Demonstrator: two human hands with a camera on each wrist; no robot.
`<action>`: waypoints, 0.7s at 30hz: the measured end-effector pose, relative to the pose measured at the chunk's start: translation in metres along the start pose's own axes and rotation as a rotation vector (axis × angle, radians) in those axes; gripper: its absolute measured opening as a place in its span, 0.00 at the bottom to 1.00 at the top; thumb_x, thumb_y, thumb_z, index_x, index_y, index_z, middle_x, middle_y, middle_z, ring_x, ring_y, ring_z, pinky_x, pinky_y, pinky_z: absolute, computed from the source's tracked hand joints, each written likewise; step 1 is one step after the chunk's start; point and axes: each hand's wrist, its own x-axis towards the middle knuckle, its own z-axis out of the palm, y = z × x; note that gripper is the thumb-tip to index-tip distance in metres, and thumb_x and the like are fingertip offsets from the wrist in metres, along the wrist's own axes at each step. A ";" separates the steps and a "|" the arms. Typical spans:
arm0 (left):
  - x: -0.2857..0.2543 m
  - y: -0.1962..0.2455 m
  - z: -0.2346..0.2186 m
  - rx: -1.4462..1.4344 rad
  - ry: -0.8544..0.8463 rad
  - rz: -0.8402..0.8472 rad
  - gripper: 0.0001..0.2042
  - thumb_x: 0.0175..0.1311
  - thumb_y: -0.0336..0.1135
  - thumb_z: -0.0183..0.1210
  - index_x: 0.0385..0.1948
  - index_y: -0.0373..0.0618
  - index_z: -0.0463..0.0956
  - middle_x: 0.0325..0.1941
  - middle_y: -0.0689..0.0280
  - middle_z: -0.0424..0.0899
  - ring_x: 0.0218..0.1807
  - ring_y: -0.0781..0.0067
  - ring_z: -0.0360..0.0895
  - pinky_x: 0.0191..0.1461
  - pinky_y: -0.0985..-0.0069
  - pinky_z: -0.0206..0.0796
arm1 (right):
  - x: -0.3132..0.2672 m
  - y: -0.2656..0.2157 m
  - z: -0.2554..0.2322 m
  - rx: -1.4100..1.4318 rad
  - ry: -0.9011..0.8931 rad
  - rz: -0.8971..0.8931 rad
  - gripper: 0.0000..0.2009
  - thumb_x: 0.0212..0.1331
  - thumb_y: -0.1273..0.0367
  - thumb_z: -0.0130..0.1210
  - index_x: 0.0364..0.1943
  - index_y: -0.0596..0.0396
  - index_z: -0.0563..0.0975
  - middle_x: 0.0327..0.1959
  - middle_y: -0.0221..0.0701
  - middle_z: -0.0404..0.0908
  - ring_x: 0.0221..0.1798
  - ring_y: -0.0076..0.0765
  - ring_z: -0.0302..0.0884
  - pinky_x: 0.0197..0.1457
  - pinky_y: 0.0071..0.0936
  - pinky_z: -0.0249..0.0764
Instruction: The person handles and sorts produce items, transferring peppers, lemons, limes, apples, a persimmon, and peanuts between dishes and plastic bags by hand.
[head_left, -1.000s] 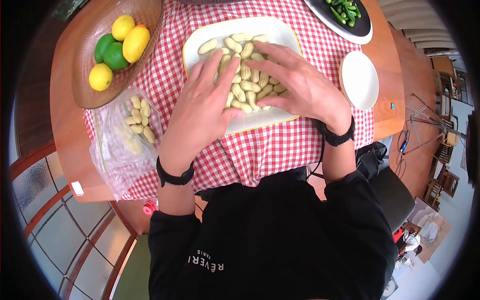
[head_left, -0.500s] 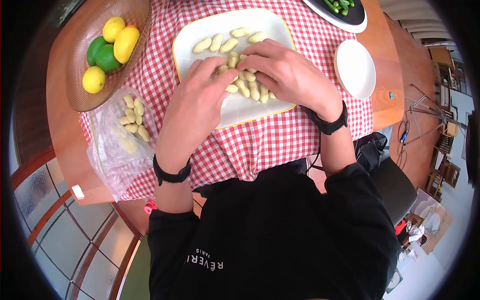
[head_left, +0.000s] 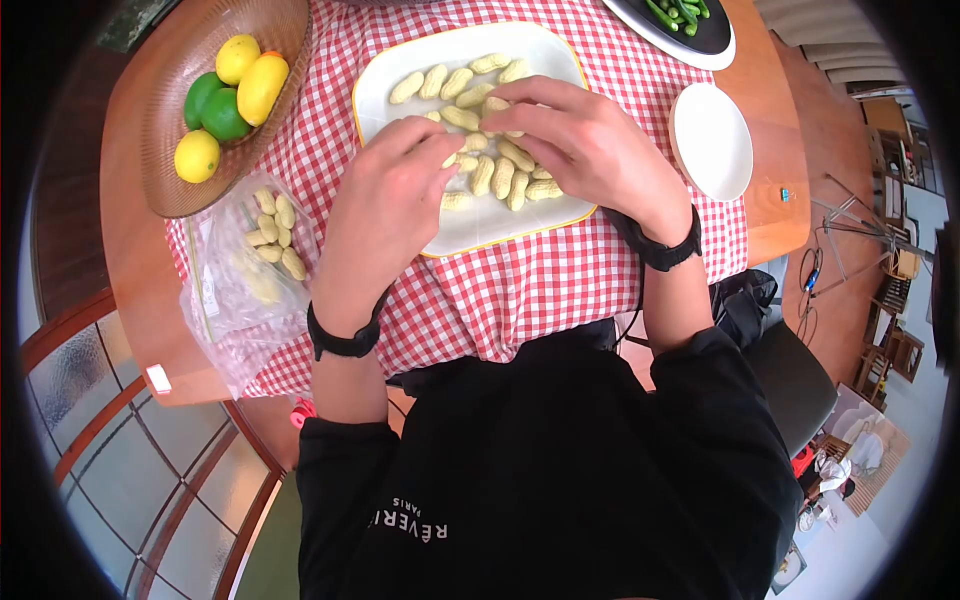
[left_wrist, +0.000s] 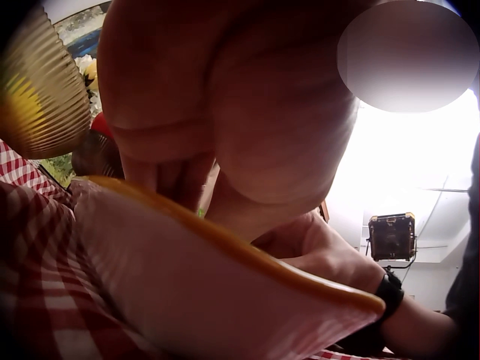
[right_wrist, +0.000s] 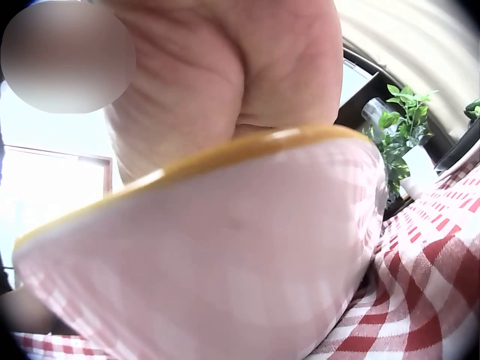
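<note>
A white tray (head_left: 385, 112) with a yellow rim holds unshelled peanuts (head_left: 503, 178), spread in a loose layer. My left hand (head_left: 395, 185) reaches over the tray's near left side, thumb and fingertips together on a peanut (head_left: 452, 161) that is partly covered. From the right comes my right hand (head_left: 590, 145), its bent fingers over a peanut (head_left: 495, 104) near the tray's middle; the thumb is mostly hidden underneath. Both wrist views show the tray's outer wall (left_wrist: 187, 277) and rim close up, with the palms above and the fingertips hidden.
On the left, a ribbed amber bowl (head_left: 165, 130) holds lemons (head_left: 197, 156) and green citrus fruit (head_left: 226, 114). Nearer lies a clear plastic bag (head_left: 215, 290) with more peanuts. A white oval dish (head_left: 711, 140) stands right of the tray, and a plate of green peppers (head_left: 683, 14) behind it.
Both hands were spread over heaped peanuts; their fingers have since drawn in, and the hands have moved slightly apart. The peanuts now lie more spread out, several along the tray's far side.
</note>
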 end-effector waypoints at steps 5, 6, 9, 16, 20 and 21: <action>0.002 0.004 0.001 0.050 0.110 0.031 0.11 0.59 0.22 0.69 0.44 0.38 0.85 0.43 0.55 0.87 0.44 0.53 0.85 0.48 0.65 0.76 | 0.000 -0.001 -0.002 0.004 0.044 -0.045 0.16 0.57 0.80 0.63 0.50 0.53 0.86 0.53 0.39 0.86 0.45 0.50 0.88 0.50 0.38 0.86; 0.004 0.004 -0.001 0.054 0.114 0.035 0.11 0.59 0.22 0.69 0.44 0.38 0.85 0.43 0.55 0.87 0.44 0.53 0.85 0.48 0.65 0.76 | 0.000 -0.001 -0.002 0.007 0.049 -0.036 0.16 0.58 0.80 0.63 0.51 0.53 0.86 0.53 0.40 0.86 0.45 0.51 0.88 0.50 0.38 0.87; 0.004 0.003 -0.003 0.063 0.084 0.021 0.13 0.58 0.23 0.70 0.45 0.38 0.86 0.40 0.56 0.88 0.42 0.56 0.86 0.46 0.67 0.76 | 0.001 -0.001 0.000 0.009 0.071 -0.030 0.16 0.60 0.79 0.63 0.52 0.52 0.86 0.48 0.41 0.88 0.43 0.51 0.88 0.48 0.38 0.86; 0.004 0.003 0.001 -0.010 0.145 0.002 0.13 0.60 0.23 0.69 0.47 0.39 0.87 0.42 0.56 0.88 0.40 0.60 0.85 0.46 0.70 0.75 | 0.001 -0.001 -0.002 0.052 0.060 -0.037 0.15 0.63 0.76 0.64 0.53 0.52 0.86 0.38 0.39 0.87 0.36 0.49 0.86 0.42 0.39 0.83; 0.005 0.003 -0.003 -0.106 0.140 -0.049 0.13 0.61 0.20 0.67 0.48 0.39 0.87 0.46 0.57 0.85 0.43 0.63 0.85 0.48 0.72 0.74 | 0.002 -0.002 -0.002 0.055 0.070 -0.076 0.14 0.62 0.74 0.66 0.52 0.51 0.87 0.38 0.37 0.86 0.36 0.46 0.86 0.41 0.36 0.83; 0.003 0.005 -0.003 -0.111 0.135 -0.053 0.13 0.61 0.20 0.67 0.48 0.39 0.87 0.46 0.57 0.85 0.43 0.63 0.85 0.48 0.72 0.74 | 0.001 -0.002 -0.001 0.058 0.066 -0.070 0.14 0.62 0.74 0.66 0.52 0.51 0.87 0.38 0.37 0.86 0.36 0.46 0.86 0.41 0.36 0.83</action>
